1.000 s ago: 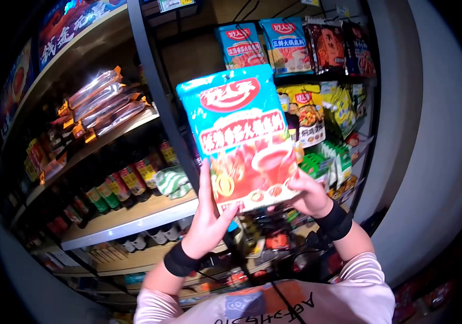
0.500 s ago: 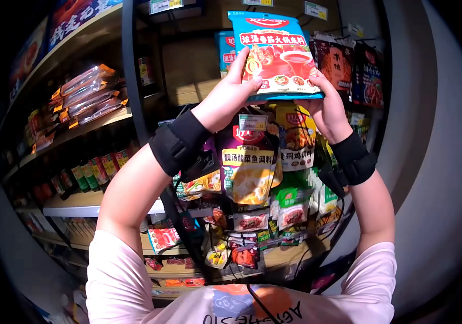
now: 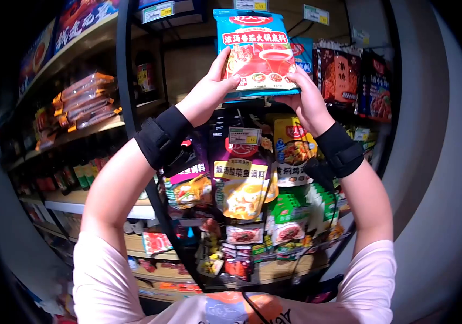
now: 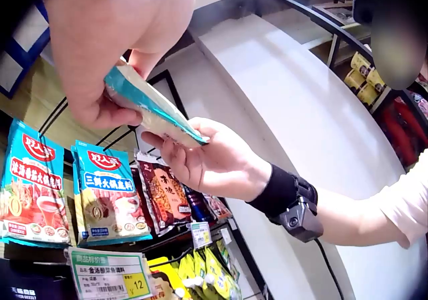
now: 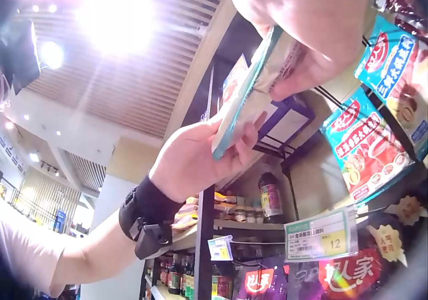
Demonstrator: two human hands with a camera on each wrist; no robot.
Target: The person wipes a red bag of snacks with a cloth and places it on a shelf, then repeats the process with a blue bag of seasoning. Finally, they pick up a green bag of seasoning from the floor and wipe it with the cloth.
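Note:
Both hands hold a blue and red soup-base packet (image 3: 258, 54) up high, front face toward the head camera. My left hand (image 3: 209, 92) grips its lower left side, thumb across the front. On the lower right corner, my right hand (image 3: 307, 100) pinches it, with the thumb in front and the other fingers mostly hidden behind. The left wrist view shows the packet (image 4: 154, 103) edge-on between the hands. Nearby hang a matching red and blue packet (image 4: 37, 186) and a blue one (image 4: 110, 193), under wire hooks.
Below the hands hang purple pouches (image 3: 242, 183), a yellow pouch (image 3: 296, 146) and green packets (image 3: 287, 208). A price tag (image 3: 244, 136) juts out in front. Dark packets (image 3: 339, 75) hang at the right. A black upright post (image 3: 129, 81) divides off the left shelves with bottles.
Both hands have raised the packet from chest height toward the upper hooks, arms stretching out. Over the last half second it has shifted slightly left in the head view.

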